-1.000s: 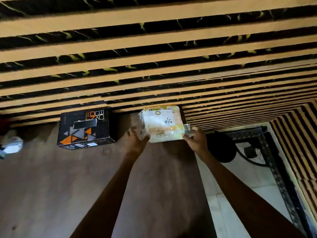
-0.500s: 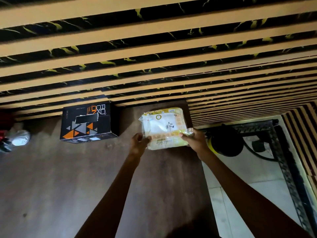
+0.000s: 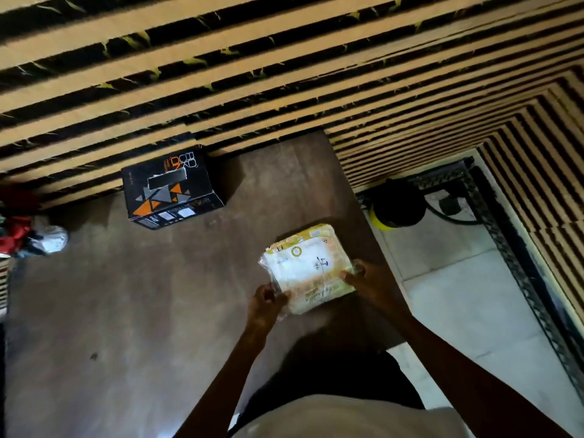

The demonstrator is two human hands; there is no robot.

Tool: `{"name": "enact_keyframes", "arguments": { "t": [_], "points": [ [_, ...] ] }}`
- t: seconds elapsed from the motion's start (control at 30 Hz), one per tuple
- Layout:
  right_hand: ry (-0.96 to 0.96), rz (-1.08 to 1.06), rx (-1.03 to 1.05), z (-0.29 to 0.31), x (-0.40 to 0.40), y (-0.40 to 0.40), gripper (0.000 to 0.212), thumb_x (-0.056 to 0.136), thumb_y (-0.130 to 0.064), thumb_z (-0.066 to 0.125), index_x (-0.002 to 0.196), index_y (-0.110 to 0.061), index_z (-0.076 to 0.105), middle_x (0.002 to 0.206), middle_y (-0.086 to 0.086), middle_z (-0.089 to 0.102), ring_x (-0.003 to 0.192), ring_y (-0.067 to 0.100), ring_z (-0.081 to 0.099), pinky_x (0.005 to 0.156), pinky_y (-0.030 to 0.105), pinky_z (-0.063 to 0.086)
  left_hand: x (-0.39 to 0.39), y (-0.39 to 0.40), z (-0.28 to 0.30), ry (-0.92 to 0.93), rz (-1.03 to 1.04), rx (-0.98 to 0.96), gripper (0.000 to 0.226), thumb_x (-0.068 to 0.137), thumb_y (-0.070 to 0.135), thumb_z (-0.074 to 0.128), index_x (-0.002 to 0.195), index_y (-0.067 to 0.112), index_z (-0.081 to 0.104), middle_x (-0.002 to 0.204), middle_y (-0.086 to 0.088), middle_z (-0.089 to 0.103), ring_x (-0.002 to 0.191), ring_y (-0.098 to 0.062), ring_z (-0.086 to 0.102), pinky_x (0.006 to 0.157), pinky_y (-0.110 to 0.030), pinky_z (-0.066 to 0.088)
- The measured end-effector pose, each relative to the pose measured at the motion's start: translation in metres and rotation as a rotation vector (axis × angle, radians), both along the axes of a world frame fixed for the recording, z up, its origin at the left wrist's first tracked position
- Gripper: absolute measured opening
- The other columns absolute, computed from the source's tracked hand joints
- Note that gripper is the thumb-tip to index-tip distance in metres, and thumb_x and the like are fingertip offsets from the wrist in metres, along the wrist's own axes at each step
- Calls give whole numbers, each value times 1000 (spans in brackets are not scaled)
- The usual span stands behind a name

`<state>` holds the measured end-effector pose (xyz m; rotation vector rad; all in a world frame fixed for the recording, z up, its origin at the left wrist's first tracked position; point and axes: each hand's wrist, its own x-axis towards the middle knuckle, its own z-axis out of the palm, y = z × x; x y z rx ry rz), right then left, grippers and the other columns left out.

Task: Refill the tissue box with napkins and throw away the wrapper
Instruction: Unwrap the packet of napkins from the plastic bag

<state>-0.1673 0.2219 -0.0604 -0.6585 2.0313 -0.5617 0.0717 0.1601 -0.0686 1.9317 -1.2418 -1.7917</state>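
A white and yellow plastic-wrapped napkin pack (image 3: 308,268) is held over the brown table (image 3: 142,311) near its right edge. My left hand (image 3: 264,306) grips its near-left corner and my right hand (image 3: 368,282) grips its right side. A black tissue box (image 3: 169,188) with orange and grey triangles and a slot on top stands at the back of the table against the striped wall, well left of the pack.
A black bin with a yellow rim (image 3: 396,205) stands on the white tiled floor (image 3: 458,295) right of the table. A crumpled white and red heap (image 3: 34,238) lies at the table's far left. A slatted wall (image 3: 284,74) runs behind.
Both hands have drawn the napkin pack toward me and away from the wall. The view has tilted down, showing more table and floor. The tissue box has not moved.
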Motion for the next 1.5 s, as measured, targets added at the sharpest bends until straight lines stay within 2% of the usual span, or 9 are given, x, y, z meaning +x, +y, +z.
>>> {"name": "enact_keyframes", "arguments": {
  "t": [0.07, 0.17, 0.27, 0.6, 0.73, 1.0, 1.13, 1.3, 1.5],
  "points": [
    [82, 10, -58, 3, 7, 13, 51, 79, -26, 75, 122, -6, 56, 109, 11, 66, 100, 28, 63, 72, 26, 48, 8, 9, 4, -161, -192, -239, 44, 73, 28, 78, 106, 12, 54, 109, -7, 59, 90, -17, 60, 67, -25, 50],
    [588, 298, -200, 4, 9, 23, 52, 77, -36, 69, 125, -19, 54, 118, 7, 61, 109, 29, 54, 88, 39, 41, 7, 10, 22, -275, -441, -684, 45, 82, 29, 68, 122, 14, 52, 126, -7, 47, 106, -22, 53, 86, -32, 44],
    [850, 650, -186, 26, 20, 15, 44, 81, -38, 63, 121, -21, 60, 122, 8, 63, 114, 33, 55, 97, 47, 40, -10, -1, 33, -224, -712, -795, 39, 93, 26, 53, 131, 21, 53, 138, -10, 47, 122, -26, 49, 103, -39, 42],
    [418, 683, 261, 36, 30, -30, 57, 83, -47, 62, 128, -14, 53, 133, 10, 55, 131, 30, 45, 115, 53, 24, -36, -14, 21, -408, -989, -668, 44, 96, 9, 44, 134, 27, 55, 144, -8, 38, 122, -32, 46, 105, -37, 42],
    [297, 616, 63, 34, 31, -26, 29, 84, -24, 68, 109, -10, 72, 123, 9, 66, 119, 25, 56, 104, 34, 40, -40, -13, 24, -416, -980, -695, 39, 98, 16, 42, 134, 23, 55, 141, -11, 39, 124, -29, 46, 107, -34, 35],
    [434, 455, -222, 40, 25, 12, 14, 77, -29, 74, 86, -20, 79, 103, 1, 75, 97, 20, 68, 84, 24, 47, -47, -14, 31, -416, -981, -647, 38, 96, 16, 46, 132, 16, 57, 138, -16, 42, 121, -29, 52, 106, -36, 37],
    [297, 435, -184, 42, 6, 32, 10, 77, -18, 74, 87, -21, 74, 103, 7, 75, 94, 25, 70, 88, 39, 56, -49, -12, 38, -283, -811, -590, 26, 92, 22, 57, 111, 13, 72, 122, -12, 63, 109, -27, 62, 93, -32, 47],
    [286, 392, -268, 39, -6, 51, 9, 78, -24, 73, 80, -16, 70, 90, 4, 74, 86, 17, 67, 73, 18, 46, -43, 4, 46, -117, -937, -427, 20, 85, 22, 69, 102, 12, 75, 110, -5, 74, 105, -18, 66, 88, -18, 46],
    [628, 653, -465, 49, -11, 57, 16, 71, -16, 74, 85, -23, 68, 97, 0, 71, 94, 23, 66, 78, 24, 46, -52, 18, 50, -177, -811, -458, 9, 79, 11, 74, 87, 7, 75, 93, -9, 76, 79, -18, 68, 62, -12, 45]
  ]
}}
